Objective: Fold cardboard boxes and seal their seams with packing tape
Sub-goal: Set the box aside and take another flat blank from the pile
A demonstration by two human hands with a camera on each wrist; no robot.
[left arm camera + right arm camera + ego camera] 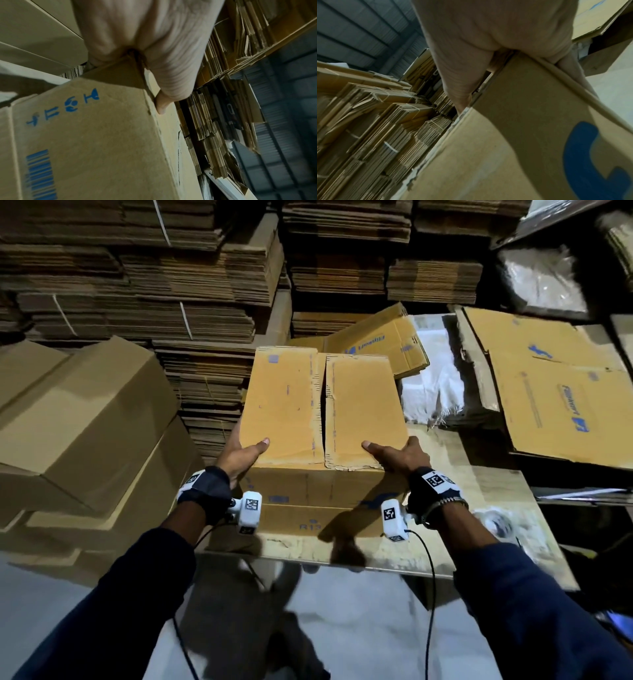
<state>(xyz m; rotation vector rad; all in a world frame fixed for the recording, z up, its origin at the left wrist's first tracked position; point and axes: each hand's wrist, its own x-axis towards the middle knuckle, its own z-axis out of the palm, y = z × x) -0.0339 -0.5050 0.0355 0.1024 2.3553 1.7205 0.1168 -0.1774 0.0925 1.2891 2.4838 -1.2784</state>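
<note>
A brown cardboard box [284, 405] stands on the work table [342, 553], its two top flaps folded down and meeting at a bare centre seam with a narrow gap. My left hand [246, 455] grips the box's near left corner, thumb on top and fingers down the side. My right hand [394, 455] grips the near right corner the same way. In the left wrist view the left hand [154, 40] wraps the box [94, 135] edge. The right wrist view shows the right hand [488, 33] clamped over the box [513, 121] corner. A roll of clear tape [498, 523] lies on the table to the right.
Assembled plain boxes [78, 412] are piled at the left. Tied stacks of flattened cartons [171, 285] fill the back wall. Flat printed cartons [555, 385] and a white sack [431, 378] lie at the right rear. The table's front edge is just below the box.
</note>
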